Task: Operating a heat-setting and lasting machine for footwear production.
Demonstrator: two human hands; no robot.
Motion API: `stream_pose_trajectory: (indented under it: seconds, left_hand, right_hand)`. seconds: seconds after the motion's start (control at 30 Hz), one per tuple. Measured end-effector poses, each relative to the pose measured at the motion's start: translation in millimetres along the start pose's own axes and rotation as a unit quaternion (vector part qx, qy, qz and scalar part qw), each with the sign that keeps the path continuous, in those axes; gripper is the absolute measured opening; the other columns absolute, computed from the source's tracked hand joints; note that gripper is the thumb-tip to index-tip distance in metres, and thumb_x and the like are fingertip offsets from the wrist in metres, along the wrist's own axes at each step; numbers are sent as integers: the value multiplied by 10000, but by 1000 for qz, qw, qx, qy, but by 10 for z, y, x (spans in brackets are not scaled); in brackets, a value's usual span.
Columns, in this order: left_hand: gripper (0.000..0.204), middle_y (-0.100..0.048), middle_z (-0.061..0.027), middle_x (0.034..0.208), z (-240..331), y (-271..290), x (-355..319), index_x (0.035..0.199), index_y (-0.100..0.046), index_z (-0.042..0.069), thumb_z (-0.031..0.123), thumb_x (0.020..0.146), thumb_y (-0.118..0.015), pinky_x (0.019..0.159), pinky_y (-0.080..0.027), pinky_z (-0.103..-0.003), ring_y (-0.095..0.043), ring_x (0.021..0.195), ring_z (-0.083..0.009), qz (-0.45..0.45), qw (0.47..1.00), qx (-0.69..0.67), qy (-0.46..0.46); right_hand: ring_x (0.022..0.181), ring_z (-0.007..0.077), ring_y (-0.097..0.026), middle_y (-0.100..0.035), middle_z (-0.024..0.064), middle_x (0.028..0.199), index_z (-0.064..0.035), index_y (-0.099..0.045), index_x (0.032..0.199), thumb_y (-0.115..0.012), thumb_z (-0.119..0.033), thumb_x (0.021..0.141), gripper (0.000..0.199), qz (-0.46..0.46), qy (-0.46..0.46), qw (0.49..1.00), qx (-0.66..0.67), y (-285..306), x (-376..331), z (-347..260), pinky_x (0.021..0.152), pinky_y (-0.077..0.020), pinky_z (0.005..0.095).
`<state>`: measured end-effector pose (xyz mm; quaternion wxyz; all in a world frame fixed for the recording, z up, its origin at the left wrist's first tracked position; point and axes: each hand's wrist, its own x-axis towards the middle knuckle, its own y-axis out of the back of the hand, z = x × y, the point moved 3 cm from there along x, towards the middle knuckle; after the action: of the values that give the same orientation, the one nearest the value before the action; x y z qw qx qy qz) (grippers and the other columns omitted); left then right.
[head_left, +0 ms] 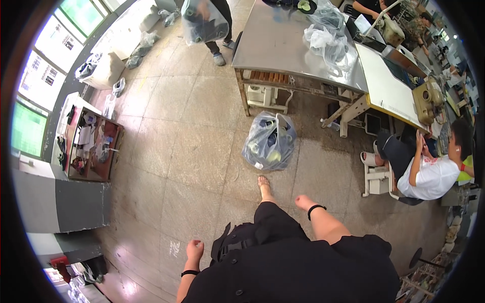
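My left hand (195,249) hangs low beside my body, its fingers loosely curled, with nothing visible in them. Reaching forward on the other side is my right hand (303,202), closed and holding nothing that I can see; a black band circles each wrist. A clear plastic bag (270,141) filled with dark and yellow-green items stands on the floor ahead, just beyond my foot (263,185). The right hand is nearer to this bag, but apart from it.
A metal-topped table (283,45) stands ahead, with crumpled clear bags (328,43) on it. Another person holds a filled bag (203,22) farther off. At right, a seated person (429,174) is beside sewing machines (428,101). An open wooden cabinet (96,144) stands at left.
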<state>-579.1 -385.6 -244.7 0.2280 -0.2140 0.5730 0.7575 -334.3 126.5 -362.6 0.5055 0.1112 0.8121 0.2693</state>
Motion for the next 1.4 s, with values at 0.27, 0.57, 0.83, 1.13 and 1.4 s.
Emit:
stream_pose_trajectory:
  seconds: [0.27,0.57,0.83,1.13,1.4]
  left_hand:
    - [353,-682,-145,996,1305,175,678,991,-674,62,335,767,-680,829,-510,-380,-649,963,-302,-63,998,-27,-4]
    - [298,-690,-154,914,2096,313,954,974,-669,31,275,803,-672,795,-521,-383,-662,913,-296,-47,990,-64,-114]
    - [354,-700,-140,848,1218,314,947,921,-700,57,355,730,-686,795,-528,-374,-675,864,-290,-101,994,37,36]
    - [314,-706,-113,850,1963,525,1384,944,-688,44,312,780,-680,773,-525,-341,-684,822,-226,-49,998,12,-40]
    - [311,-704,-129,868,2307,522,1425,944,-686,44,306,775,-682,770,-525,-352,-684,836,-253,-41,993,2,-114]
  right_hand:
    - [902,320,-636,-674,145,965,-67,-652,987,-541,-251,882,240,96,62,975,189,1493,1051,-806,780,-492,403]
    - [723,215,-648,-679,85,774,-65,-663,938,-506,-230,897,231,90,12,988,123,1151,1098,-318,664,-508,365]
    - [781,238,-663,-683,128,828,-32,-670,901,-550,-236,840,245,-42,-67,994,70,623,946,267,726,-512,399]
    - [1005,302,-608,-661,122,1063,-111,-654,1079,-511,-279,883,295,55,-70,972,216,1482,1169,-258,882,-469,413]
    - [737,162,-656,-694,70,843,-49,-672,959,-568,-228,880,222,113,4,979,169,1125,1273,-385,681,-510,322]
